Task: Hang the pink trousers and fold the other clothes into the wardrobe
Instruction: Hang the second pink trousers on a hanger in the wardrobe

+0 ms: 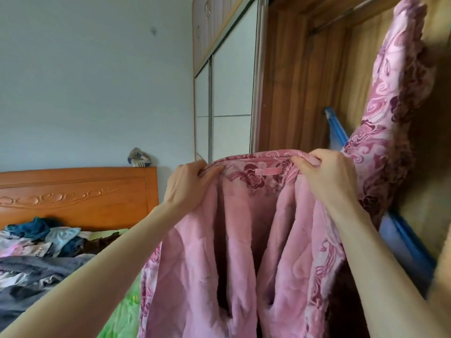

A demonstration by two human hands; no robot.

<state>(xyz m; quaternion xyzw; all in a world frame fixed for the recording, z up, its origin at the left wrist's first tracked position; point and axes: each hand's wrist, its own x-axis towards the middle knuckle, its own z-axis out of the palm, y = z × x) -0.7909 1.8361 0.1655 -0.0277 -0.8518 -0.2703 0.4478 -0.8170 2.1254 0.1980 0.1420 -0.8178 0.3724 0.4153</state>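
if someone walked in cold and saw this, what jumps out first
First, the pink fleece garment with a dark rose print, held up centre frame with its plain lining facing the camera; the left hand and right hand each grip its top edge. Behind it at right stands the open wooden wardrobe, where more of the same print rises toward the top corner. At lower left, a heap of clothes lies on the bed below an orange headboard.
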